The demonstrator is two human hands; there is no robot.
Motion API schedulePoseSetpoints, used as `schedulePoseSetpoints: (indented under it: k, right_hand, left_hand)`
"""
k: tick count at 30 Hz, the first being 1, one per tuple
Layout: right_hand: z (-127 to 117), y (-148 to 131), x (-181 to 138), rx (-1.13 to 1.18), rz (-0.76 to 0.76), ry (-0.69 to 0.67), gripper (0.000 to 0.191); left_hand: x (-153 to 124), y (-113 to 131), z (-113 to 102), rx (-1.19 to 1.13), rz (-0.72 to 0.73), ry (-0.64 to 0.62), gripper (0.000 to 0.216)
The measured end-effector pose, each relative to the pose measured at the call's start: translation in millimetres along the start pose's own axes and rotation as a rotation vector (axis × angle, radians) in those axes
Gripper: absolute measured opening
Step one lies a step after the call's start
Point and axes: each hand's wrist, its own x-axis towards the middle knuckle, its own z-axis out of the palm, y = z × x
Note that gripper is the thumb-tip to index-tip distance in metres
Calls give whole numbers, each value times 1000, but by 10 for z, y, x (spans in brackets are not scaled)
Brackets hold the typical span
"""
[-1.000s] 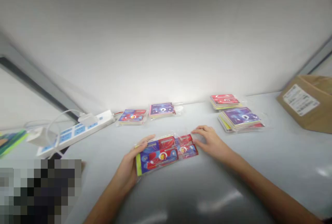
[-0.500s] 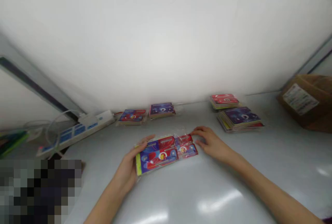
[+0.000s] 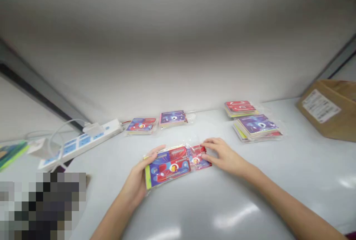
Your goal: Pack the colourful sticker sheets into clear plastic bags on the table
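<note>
My left hand [image 3: 140, 175] is wrapped round the left end of a blue-and-red printed booklet [image 3: 169, 167] in a clear plastic bag, thumb on top. A yellow-green strip shows along the booklet's left edge. At its right end lies a smaller red-and-blue card [image 3: 198, 160], partly under shiny clear plastic. Whether the card is inside the bag or beneath its flap I cannot tell. My right hand [image 3: 224, 156] grips this card at its right end, with the thumb on its face and the fingers at the upper corner.
Bagged stacks stand along the wall: a blue-red stack [image 3: 141, 125], a purple stack [image 3: 173, 118], a red-topped stack [image 3: 240, 108] and a purple-topped stack [image 3: 257, 126]. A white power strip [image 3: 91, 140] with a plugged cable lies left, a cardboard box [image 3: 329, 110] right.
My right hand has shifted slightly left, and its thumb has come onto the small card's face. My left hand and the booklet are almost unmoved.
</note>
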Motion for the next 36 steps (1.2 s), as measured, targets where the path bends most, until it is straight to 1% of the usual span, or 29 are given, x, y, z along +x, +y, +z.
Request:
schedulePoseSetpoints:
  k: [2, 4, 8, 10, 14, 16, 17, 21, 23, 27, 31, 34, 36]
  right_hand:
    - [9, -40, -9, -15, -4, -23, 44]
    - [16, -61, -8, -18, 12, -45, 47]
    - [11, -90, 1, 25, 105, -89, 38]
    - [6, -107, 1, 36, 150, -100, 38]
    - [23, -113, 0, 82, 185, -103, 38]
    - [34, -93, 6, 185, 203, -98, 37]
    - [35, -80, 9, 273, 217, -104, 37]
    - [-14, -25, 24, 708, 286, -192, 35]
    - [-55, 6, 28, 805, 297, -206, 32]
    - [-102, 66, 32, 880, 350, -133, 30]
    - [-118, 105, 47, 845, 377, -29, 29]
    - [-166, 134, 64, 824, 388, 119, 29]
    - [-223, 154, 70, 837, 419, 277, 32]
  left_hand:
    - [0, -1, -1, 5, -1, -2, 43]
    - [-1, -2, 4, 3, -11, 6, 42]
    - [-12, 3, 27, -9, -10, 4, 42]
    - [-24, 12, 38, -9, -11, -9, 43]
    - [-42, 38, 39, 21, 4, 1, 43]
    - [-40, 51, 29, 28, 22, 8, 42]
    - [-37, 57, 22, 23, 27, 4, 42]
    - [-21, 93, -18, -11, 73, 30, 38]
    - [-20, 122, -43, -36, 108, 59, 38]
    - [-38, 185, -78, -79, 196, 135, 39]
    - [-59, 216, -68, -118, 198, 135, 38]
    - [-69, 212, -40, -110, 189, 120, 36]
    - [-73, 204, -21, -96, 191, 127, 35]
